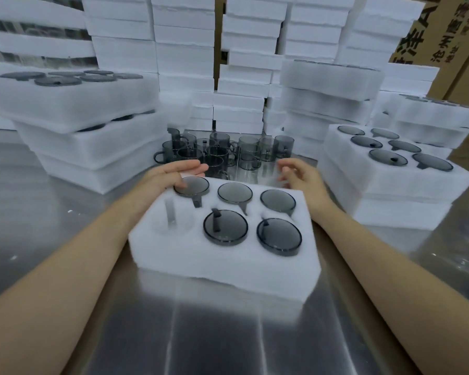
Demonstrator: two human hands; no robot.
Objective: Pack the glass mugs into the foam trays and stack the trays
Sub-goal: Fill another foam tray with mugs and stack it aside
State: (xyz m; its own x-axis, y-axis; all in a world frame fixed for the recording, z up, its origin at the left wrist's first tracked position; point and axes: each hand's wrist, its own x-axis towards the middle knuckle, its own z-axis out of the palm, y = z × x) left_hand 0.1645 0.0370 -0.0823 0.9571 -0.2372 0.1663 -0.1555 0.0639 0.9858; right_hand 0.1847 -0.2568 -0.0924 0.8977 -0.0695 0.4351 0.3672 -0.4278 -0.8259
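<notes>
A: Where is the tray?
B: The tray [228, 266] sits mid tabletop [52, 212], near the person. Five mugs [225, 230] sit bottom-up in its pockets; the near left pocket [173, 223] holds none.
A: And the hands?
B: The left hand [173, 173] lies at the tray's far left corner beside a mug, its fingers fairly straight, grasping nothing. The right hand [298, 173] hovers by the far right corner with fingers loosely curled, released and a little blurred.
A: What is around?
B: Loose mugs [220, 152] stand upright just beyond the tray. A left stack [92, 147] and a right stack [385, 190] of filled trays flank it. Foam blocks [184, 58] pile up far behind, with a carton [450, 58] at the far right.
</notes>
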